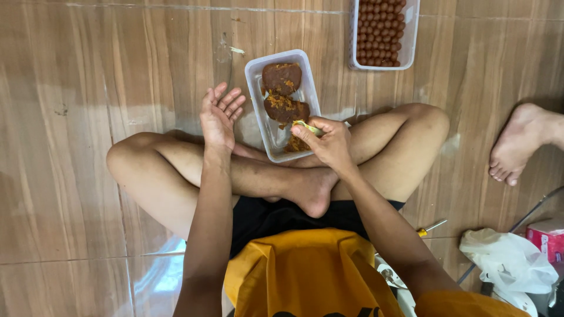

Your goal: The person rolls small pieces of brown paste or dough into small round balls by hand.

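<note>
**Scooping brown paste from a tray while seated on the floor**

Brown wood-patterned floor tiles (88, 117) fill the frame, seen from above by someone sitting cross-legged in black shorts and a yellow-orange shirt. Just above the crossed shins, at the centre of the frame, sits a clear rectangular plastic tray (257, 88) holding two dark brown, sticky-looking slabs of paste (282, 79), one above the other, with orange-brown crumbs on and below them.

The right hand (330, 141) is closed in a pinch around a small pale yellow-green tool (308, 127) (probably a spoon or scoop, though most of it is hidden), its tip at the lower slab near the tray's bottom right. The left hand (218, 114) is spread wide and empty, palm up, fingers loosely fanned, hovering just left of the tray without touching it.

At the top right edge stands a second clear container (411, 35), packed with small round brown balls (380, 32). Another person's bare foot (517, 149) rests on the tiles at the far right. Lower right holds a crumpled white plastic bag (508, 261), a pink box (549, 238) and a yellow-handled screwdriver (432, 228).

Judging from the scene, scooping well here means taking an even portion each time, keeping the tool shallow so the paste lifts cleanly, and bringing the open palm close beneath so nothing drops on the legs.
</note>
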